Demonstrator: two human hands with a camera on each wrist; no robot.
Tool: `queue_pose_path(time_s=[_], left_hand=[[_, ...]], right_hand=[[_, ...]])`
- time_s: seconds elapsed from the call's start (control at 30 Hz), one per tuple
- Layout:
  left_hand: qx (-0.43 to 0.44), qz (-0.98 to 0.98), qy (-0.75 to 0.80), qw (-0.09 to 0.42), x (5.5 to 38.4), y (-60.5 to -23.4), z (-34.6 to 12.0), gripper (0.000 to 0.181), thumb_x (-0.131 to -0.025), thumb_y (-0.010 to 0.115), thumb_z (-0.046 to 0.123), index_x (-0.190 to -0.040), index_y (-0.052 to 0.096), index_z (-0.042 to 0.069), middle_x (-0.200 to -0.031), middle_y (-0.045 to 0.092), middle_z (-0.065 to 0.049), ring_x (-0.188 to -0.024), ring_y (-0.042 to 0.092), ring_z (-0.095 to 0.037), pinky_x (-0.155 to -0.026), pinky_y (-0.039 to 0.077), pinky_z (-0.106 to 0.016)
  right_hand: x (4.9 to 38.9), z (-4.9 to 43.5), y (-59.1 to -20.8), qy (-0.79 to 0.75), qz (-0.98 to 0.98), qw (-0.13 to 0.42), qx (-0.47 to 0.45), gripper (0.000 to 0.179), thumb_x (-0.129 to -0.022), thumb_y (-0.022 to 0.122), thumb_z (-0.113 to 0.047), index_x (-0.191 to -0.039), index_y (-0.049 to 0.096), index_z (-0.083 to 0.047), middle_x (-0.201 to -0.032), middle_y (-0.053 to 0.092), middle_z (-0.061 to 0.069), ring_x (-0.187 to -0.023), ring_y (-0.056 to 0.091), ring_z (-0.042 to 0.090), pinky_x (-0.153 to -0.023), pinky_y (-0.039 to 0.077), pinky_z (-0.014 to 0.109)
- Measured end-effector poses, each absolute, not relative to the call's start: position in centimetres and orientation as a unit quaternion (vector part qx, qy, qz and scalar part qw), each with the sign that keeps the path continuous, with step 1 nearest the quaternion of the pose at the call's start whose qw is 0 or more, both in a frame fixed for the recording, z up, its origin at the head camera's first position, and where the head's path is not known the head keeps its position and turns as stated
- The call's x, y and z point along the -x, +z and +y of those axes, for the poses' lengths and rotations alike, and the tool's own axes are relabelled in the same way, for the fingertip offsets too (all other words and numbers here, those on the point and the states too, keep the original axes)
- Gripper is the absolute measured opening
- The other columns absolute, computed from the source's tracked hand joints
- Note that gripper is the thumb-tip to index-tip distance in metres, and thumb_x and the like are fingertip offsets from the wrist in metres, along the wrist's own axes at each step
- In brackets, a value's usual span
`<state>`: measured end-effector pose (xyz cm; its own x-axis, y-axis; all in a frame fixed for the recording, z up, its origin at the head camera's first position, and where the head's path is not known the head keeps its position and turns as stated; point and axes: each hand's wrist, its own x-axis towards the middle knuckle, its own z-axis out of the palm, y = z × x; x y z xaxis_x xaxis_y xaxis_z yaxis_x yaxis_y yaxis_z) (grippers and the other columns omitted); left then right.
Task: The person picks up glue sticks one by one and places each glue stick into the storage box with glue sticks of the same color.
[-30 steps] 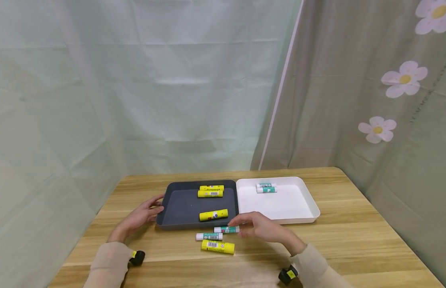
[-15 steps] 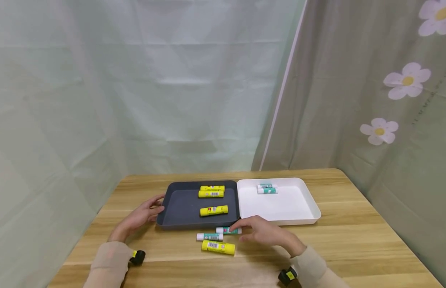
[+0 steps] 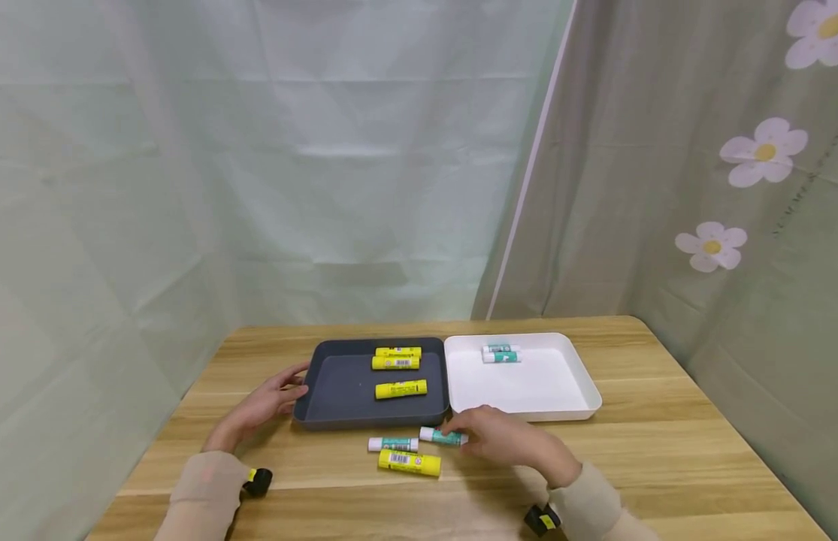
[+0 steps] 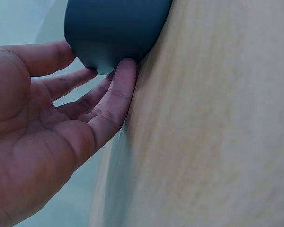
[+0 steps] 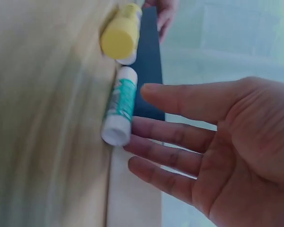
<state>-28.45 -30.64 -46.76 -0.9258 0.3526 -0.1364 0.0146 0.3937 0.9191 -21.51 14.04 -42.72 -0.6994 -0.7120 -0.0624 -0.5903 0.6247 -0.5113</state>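
Note:
My left hand (image 3: 270,398) rests at the left end of the dark grey tray (image 3: 324,391). In the left wrist view its fingertips touch the tray's outer wall (image 4: 113,33). A white-and-teal glue stick (image 3: 428,434) lies slightly askew in front of the trays, at the fingertips of my right hand (image 3: 503,439). In the right wrist view the fingers reach the side of that glue stick (image 5: 123,101), while the thumb stands off it. Left of it lie another white-and-teal glue stick (image 3: 393,445) and a yellow glue stick (image 3: 409,463), close together on the table.
Inside the grey tray are yellow glue sticks: a pair (image 3: 395,363) at the back and one (image 3: 401,389) nearer the front. A white tray (image 3: 588,391) adjoins it on the right, with two teal-and-white glue sticks (image 3: 502,358). Curtains (image 3: 364,188) hang behind the wooden table (image 3: 662,451).
The glue stick at my right fingertips has slid right and a little towards me, and turned slightly. The front yellow stick in the grey tray has rolled a little backwards. My left hand stays put.

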Motion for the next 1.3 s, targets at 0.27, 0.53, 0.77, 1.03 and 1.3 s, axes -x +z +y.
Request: queue_pose_path(time_s=[0.27,0.53,0.77,1.03,1.3], left_hand=[[-0.117,0.818,0.54,0.16,28.5,-46.8,-30.7,0.068,-0.111,0.051,0.021,-0.165,0.016,0.0,-0.152,0.03,-0.035,-0.139,0.041,-0.052,-0.107,0.044,-0.06],[-0.115,0.818,0.541,0.158,28.4,-46.8,-30.6,0.067,-0.111,0.052,0.02,-0.165,0.017,0.0,-0.154,0.028,-0.036,-0.142,0.036,-0.055,-0.108,0.044,-0.059],[-0.118,0.814,0.546,0.159,28.3,-46.7,-30.6,0.066,-0.111,0.051,0.018,-0.165,0.017,-0.001,-0.154,0.027,-0.036,-0.143,0.034,-0.056,-0.109,0.043,-0.059],[-0.12,0.815,0.544,0.159,28.3,-46.6,-30.7,0.066,-0.112,0.05,0.018,-0.165,0.016,-0.001,-0.154,0.027,-0.037,-0.142,0.035,-0.056,-0.108,0.043,-0.06],[-0.12,0.816,0.543,0.158,28.4,-46.7,-30.6,0.066,-0.112,0.05,0.018,-0.165,0.017,-0.001,-0.153,0.027,-0.037,-0.142,0.036,-0.056,-0.108,0.043,-0.06]], right_hand=[[20.9,12.9,-43.6,-0.224,0.906,0.107,0.342,0.037,-0.094,0.074,0.0,-0.127,0.074,-0.018,-0.122,0.072,-0.003,-0.108,0.063,0.009,-0.096,0.053,0.032],[20.9,12.3,-44.5,-0.212,0.914,0.075,0.337,0.042,-0.09,0.074,0.007,-0.123,0.075,-0.019,-0.113,0.072,-0.004,-0.1,0.063,0.007,-0.091,0.055,0.031],[20.8,12.1,-44.7,-0.208,0.918,0.071,0.33,0.041,-0.091,0.073,0.009,-0.122,0.074,-0.018,-0.114,0.071,-0.004,-0.099,0.063,0.006,-0.091,0.055,0.029],[20.6,12.2,-44.1,-0.194,0.921,0.065,0.332,0.051,-0.082,0.071,0.018,-0.122,0.075,-0.015,-0.115,0.073,-0.002,-0.099,0.063,0.009,-0.092,0.056,0.033],[20.5,12.5,-43.7,-0.194,0.921,0.057,0.333,0.051,-0.083,0.065,0.017,-0.12,0.076,-0.016,-0.114,0.071,-0.003,-0.102,0.062,0.009,-0.094,0.055,0.034]])
